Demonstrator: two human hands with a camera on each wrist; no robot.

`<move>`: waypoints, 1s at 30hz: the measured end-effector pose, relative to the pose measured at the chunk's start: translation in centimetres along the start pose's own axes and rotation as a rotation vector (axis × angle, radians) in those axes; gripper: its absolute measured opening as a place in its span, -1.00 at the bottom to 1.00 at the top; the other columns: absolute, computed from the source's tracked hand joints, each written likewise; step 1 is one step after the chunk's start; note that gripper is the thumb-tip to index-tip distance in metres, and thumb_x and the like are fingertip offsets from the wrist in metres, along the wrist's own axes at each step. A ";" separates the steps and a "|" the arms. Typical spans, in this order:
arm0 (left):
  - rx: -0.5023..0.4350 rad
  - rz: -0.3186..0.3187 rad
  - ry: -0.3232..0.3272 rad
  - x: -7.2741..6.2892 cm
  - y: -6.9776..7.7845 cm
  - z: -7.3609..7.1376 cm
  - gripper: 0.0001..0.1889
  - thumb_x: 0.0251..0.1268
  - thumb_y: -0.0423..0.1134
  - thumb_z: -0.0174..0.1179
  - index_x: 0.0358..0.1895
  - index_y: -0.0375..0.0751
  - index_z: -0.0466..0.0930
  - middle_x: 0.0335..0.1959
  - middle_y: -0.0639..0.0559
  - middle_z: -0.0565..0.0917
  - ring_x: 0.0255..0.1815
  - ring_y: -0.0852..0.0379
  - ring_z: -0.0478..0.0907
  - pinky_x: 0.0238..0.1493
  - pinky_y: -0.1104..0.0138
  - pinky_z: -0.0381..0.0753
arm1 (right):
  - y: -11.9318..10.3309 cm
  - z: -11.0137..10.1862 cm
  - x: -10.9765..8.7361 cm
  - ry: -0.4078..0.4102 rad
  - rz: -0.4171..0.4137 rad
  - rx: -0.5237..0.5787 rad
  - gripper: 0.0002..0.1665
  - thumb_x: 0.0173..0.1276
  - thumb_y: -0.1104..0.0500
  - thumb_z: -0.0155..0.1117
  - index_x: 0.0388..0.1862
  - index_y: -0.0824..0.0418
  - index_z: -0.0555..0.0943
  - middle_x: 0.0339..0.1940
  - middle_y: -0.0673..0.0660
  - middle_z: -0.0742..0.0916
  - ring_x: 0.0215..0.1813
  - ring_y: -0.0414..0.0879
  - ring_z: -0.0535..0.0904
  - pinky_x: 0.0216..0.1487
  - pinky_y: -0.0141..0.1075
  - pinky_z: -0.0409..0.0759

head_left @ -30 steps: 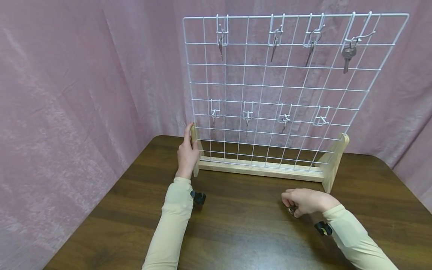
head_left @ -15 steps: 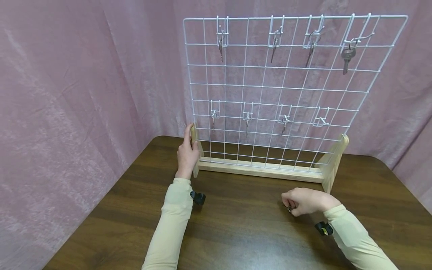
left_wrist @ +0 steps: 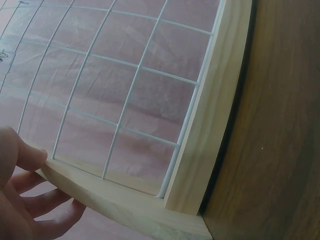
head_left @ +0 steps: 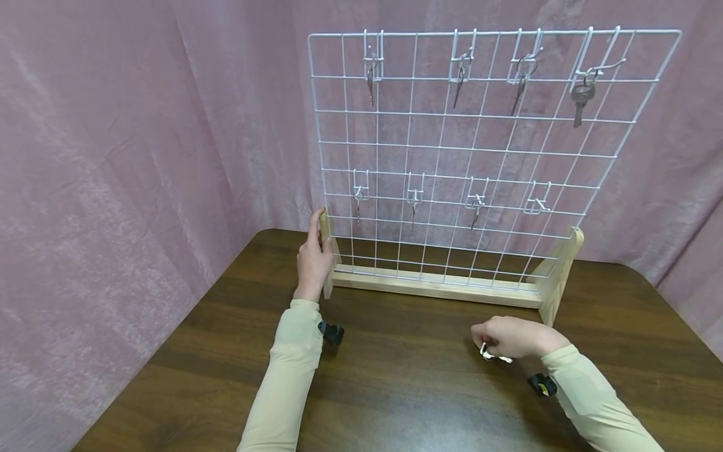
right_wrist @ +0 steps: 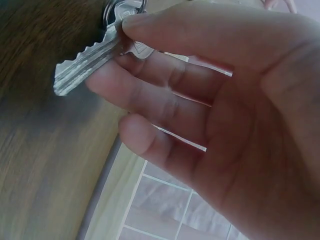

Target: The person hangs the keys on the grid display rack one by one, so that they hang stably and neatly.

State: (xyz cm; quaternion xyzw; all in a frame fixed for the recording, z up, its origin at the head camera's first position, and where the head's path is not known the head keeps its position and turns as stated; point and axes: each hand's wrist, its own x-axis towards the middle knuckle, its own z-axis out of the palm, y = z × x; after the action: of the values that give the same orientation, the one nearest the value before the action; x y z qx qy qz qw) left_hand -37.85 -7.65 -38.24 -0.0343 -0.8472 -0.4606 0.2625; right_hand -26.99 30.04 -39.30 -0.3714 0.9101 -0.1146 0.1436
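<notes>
A silver key [right_wrist: 82, 66] on a metal ring [right_wrist: 107, 14] is pinched between the thumb and fingers of my right hand [head_left: 513, 336], low over the table in front of the stand. In the head view the key [head_left: 499, 358] shines beneath that hand. My left hand [head_left: 313, 260] grips the left wooden side piece [left_wrist: 100, 200] of the stand, thumb on one face and fingers on the other. The stand bears an upright white wire grid [head_left: 452, 147]. Keys hang from the upper hooks, such as the right one [head_left: 583, 94]. The lower right hook [head_left: 538, 206] is bare.
Further keys hang on the other lower hooks, one at the left [head_left: 358, 194]. A wooden crossbar [head_left: 435, 285] joins the left side piece to the right one [head_left: 559, 276]. All stands on a brown table [head_left: 395, 376], with a pink curtain [head_left: 169, 125] behind.
In my right hand the key has come into view, its bright blade now pointing out toward the wrist. That hand stays nearly in place, and my left hand keeps its grip on the stand.
</notes>
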 end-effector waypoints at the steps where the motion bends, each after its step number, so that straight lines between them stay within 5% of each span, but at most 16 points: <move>1: -0.002 0.000 -0.001 0.0 0.0 0.0 -0.31 0.45 -0.32 0.01 0.44 0.50 0.02 0.17 -0.26 0.60 -0.21 -0.25 0.70 -0.29 -0.06 0.65 | 0.0 0.0 0.0 -0.007 0.004 0.010 -0.75 0.20 0.44 0.17 -0.42 0.08 0.48 -0.58 -0.18 0.49 -0.60 -0.44 0.34 -0.55 -0.50 0.38; 13: 0.004 0.005 -0.003 -0.1 -0.2 0.1 -0.31 0.45 -0.33 0.00 0.45 0.48 0.04 0.16 -0.25 0.61 -0.21 -0.24 0.70 -0.31 -0.05 0.64 | 0.1 0.0 0.0 0.009 -0.025 -0.024 -0.67 0.09 0.52 0.15 -0.43 0.08 0.50 -0.54 -0.16 0.54 -0.50 -0.42 0.37 -0.47 -0.49 0.38; 30: 0.007 0.026 0.010 0.2 -0.1 0.2 -0.31 0.44 -0.32 0.03 0.45 0.44 0.04 0.16 -0.26 0.62 -0.19 -0.25 0.70 -0.26 -0.07 0.65 | 0.7 -0.6 -0.2 0.027 -0.052 -0.039 -0.74 0.18 0.36 0.31 -0.50 0.06 0.46 -0.60 -0.21 0.50 -0.51 -0.46 0.30 -0.47 -0.51 0.33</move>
State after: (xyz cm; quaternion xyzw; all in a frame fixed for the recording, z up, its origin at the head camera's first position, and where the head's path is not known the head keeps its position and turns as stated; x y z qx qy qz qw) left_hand -38.15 -7.63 -38.29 -0.0417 -0.8470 -0.4542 0.2730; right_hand -27.49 30.70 -38.89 -0.3962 0.9041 -0.1054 0.1207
